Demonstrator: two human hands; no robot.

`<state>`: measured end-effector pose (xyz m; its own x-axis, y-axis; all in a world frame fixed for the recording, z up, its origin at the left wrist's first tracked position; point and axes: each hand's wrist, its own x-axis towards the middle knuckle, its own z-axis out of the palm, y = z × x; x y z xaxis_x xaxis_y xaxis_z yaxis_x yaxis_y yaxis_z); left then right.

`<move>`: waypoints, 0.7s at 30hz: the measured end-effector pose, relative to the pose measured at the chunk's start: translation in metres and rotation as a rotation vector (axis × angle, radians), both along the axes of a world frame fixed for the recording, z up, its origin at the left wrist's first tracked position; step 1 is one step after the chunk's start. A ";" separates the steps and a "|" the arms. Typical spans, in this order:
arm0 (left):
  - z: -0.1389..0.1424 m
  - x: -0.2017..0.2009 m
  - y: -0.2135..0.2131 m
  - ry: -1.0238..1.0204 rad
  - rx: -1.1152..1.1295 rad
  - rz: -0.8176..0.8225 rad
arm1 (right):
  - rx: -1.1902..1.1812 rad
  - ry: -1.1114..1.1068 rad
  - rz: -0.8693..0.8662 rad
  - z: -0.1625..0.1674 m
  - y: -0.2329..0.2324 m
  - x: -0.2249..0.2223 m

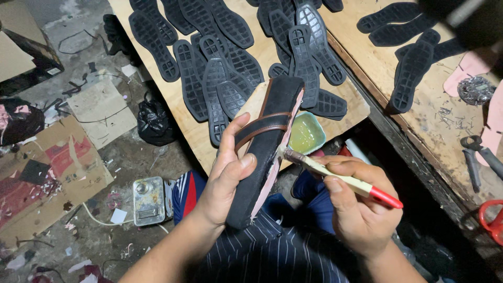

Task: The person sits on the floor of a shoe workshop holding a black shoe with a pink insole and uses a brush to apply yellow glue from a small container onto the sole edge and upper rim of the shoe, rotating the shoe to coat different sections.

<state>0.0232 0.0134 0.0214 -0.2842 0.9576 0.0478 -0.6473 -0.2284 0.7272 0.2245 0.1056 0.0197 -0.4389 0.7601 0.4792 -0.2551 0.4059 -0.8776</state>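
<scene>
My left hand (226, 178) grips a black sandal (268, 141) with a brown strap, held on its side with the pale pink underside turned to the right. My right hand (356, 204) holds a small brush (340, 177) with a cream handle and a red end. Its bristle tip touches the pink edge of the sandal near the middle. Just beyond the sandal, a small teal bowl (318, 140) of yellowish glue sits on the wooden board (183, 105).
Several black rubber soles (220, 68) lie spread over the board, more on the workbench (435, 136) at right. Pliers (479, 154), a foil scrap and pink insoles lie at the bench's right end. On the littered floor: metal tin (149, 200), black bag (155, 123), cardboard.
</scene>
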 end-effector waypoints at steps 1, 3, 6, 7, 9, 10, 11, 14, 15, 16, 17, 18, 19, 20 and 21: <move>0.000 0.001 0.000 0.001 -0.005 0.001 | 0.003 -0.001 0.001 -0.001 0.001 0.000; 0.000 0.001 0.000 0.000 -0.015 0.003 | 0.020 -0.046 -0.010 -0.002 0.000 0.002; 0.001 0.002 0.000 0.012 -0.062 0.036 | 0.016 -0.080 -0.003 -0.001 -0.001 0.003; 0.001 0.001 0.000 0.016 -0.069 0.042 | 0.010 -0.085 0.003 0.000 -0.002 0.003; 0.002 0.002 0.001 0.023 -0.084 0.055 | 0.029 -0.077 0.049 0.001 -0.002 0.002; 0.002 0.002 0.001 0.025 -0.082 0.063 | 0.037 -0.074 0.072 0.002 -0.002 0.002; 0.002 0.002 0.002 0.026 -0.079 0.070 | 0.039 -0.072 0.089 0.003 -0.002 0.002; 0.004 0.001 0.003 0.039 -0.101 0.084 | 0.054 -0.075 0.122 0.005 -0.002 0.001; 0.004 0.001 0.003 0.044 -0.114 0.088 | 0.064 -0.081 0.120 0.006 -0.003 0.000; 0.004 0.001 0.003 0.046 -0.115 0.092 | 0.073 -0.087 0.117 0.007 -0.003 0.000; 0.004 0.001 0.004 0.048 -0.116 0.097 | 0.082 -0.089 0.124 0.007 -0.003 0.000; 0.005 0.001 0.004 0.051 -0.117 0.102 | 0.091 -0.091 0.131 0.008 -0.003 -0.001; 0.005 0.001 0.004 0.051 -0.124 0.106 | 0.099 -0.094 0.138 0.008 -0.003 -0.001; 0.004 0.001 0.004 0.052 -0.130 0.110 | 0.083 -0.096 0.148 0.009 -0.003 -0.001; 0.004 0.001 0.004 0.053 -0.136 0.115 | 0.067 -0.098 0.159 0.009 -0.004 0.000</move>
<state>0.0242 0.0175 0.0256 -0.3925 0.9176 -0.0623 -0.5826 -0.1957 0.7889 0.2246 0.1021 0.0290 -0.5983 0.6450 0.4755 -0.2355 0.4257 -0.8737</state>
